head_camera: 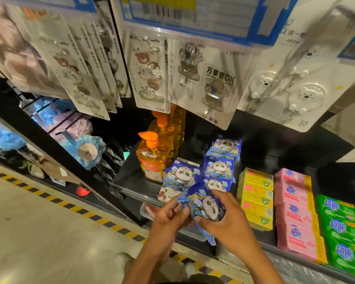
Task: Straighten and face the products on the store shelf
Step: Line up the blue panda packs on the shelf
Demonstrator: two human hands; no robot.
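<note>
Two hands hold a blue panda pack at the front of the shelf.

The right hand wraps its fingers and thumb round the panda pack, and the left hand pinches its left edge, so both grip it. The pack is tipped, just in front of the shelf, near the other panda packs lying in rows behind. I think the hands turn it so its panda face looks out like the rest. Orange soap bottles stand on the left. Yellow boxes, pink boxes and green boxes sit stacked on the right.
</note>
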